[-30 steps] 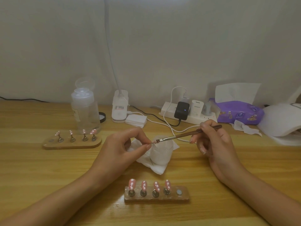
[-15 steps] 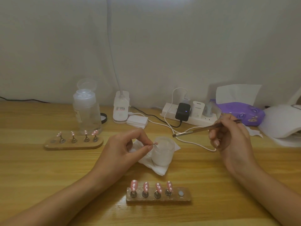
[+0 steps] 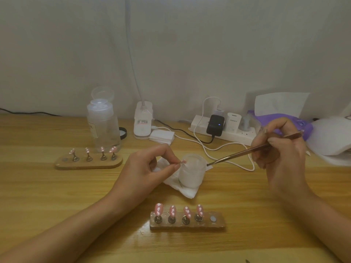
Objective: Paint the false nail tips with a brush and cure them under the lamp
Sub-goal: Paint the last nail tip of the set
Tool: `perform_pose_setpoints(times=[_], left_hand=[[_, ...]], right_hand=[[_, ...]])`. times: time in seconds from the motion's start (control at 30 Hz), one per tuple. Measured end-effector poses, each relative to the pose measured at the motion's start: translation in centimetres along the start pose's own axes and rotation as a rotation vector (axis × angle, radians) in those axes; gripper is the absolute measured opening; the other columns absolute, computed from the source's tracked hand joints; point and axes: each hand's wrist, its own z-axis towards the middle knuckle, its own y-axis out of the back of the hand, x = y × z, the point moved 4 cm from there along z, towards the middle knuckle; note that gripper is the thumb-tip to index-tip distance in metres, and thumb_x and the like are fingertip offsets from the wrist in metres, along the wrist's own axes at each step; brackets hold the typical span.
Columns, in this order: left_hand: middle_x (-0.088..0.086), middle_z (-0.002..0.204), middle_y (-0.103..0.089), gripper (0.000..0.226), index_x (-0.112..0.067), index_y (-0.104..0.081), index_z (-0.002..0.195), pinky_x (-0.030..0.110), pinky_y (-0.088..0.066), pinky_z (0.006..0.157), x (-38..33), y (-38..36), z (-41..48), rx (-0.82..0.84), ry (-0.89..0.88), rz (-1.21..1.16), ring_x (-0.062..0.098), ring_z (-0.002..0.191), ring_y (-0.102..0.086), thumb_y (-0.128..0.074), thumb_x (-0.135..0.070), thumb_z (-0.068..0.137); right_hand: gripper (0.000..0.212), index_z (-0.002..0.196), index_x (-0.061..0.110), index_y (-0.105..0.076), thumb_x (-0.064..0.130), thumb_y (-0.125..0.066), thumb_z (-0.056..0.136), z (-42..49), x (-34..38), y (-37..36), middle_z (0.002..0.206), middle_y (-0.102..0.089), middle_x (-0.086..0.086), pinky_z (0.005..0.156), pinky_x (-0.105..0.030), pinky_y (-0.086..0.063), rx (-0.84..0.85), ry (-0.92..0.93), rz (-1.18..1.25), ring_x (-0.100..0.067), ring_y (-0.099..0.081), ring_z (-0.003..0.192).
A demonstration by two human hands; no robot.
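Head view, down over table [image 3: 57, 196]

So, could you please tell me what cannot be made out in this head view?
Head view only:
Nail tip pinched by the left hand: tiny, partly covered by that hand; its pattern is unreadable.
Brush in the right hand: bristles too small to show paint; the hand hides the mid-handle.
Frosted jar: its wall hides the contents.
White lamp: cut off by the right edge.
Bottle label: blurred.
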Motion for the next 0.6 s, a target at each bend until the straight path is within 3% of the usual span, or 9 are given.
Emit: perform_pose_setpoints(times=[0.17, 0.3, 0.6], left_hand=[[-0.012, 0.06, -0.049, 0.004, -0.033, -0.07, 0.082, 0.014, -0.032, 0.054, 0.0, 0.0, 0.0, -0.001, -0.005, 0.007, 0.004, 0.056, -0.038, -0.073, -0.031, 0.084], [-0.016, 0.06, -0.05, 0.004, -0.032, -0.071, 0.082, 0.013, -0.033, 0.054, -0.1, 0.0, 0.0, -0.003, -0.014, 0.011, 0.004, 0.056, -0.038, -0.073, -0.03, 0.084], [-0.015, 0.062, -0.052, 0.004, -0.031, -0.071, 0.083, 0.015, -0.032, 0.054, -0.2, 0.0, 0.1, -0.005, -0.027, 0.017, 0.005, 0.056, -0.038, -0.073, -0.027, 0.084]], right_hand=[[0.017, 0.081, 0.022, -0.061, 0.025, -0.056, 0.097, -0.9, -1.6, -1.2, 0.06, -0.062, -0.005, 0.041, -0.02, -0.043, -0.007, -0.247, 0.095, -0.013, -0.054, 0.049], [0.021, 0.08, 0.015, -0.057, 0.036, -0.059, 0.084, -1.8, -2.9, -2.0, 0.06, -0.063, -0.005, 0.043, -0.017, -0.044, -0.028, -0.419, 0.181, -0.01, -0.053, 0.047], [0.018, 0.078, 0.017, -0.053, 0.033, -0.058, 0.085, -2.1, -2.9, -2.2, 0.059, -0.064, -0.007, 0.041, -0.018, -0.043, -0.03, -0.441, 0.17, -0.011, -0.051, 0.044]])
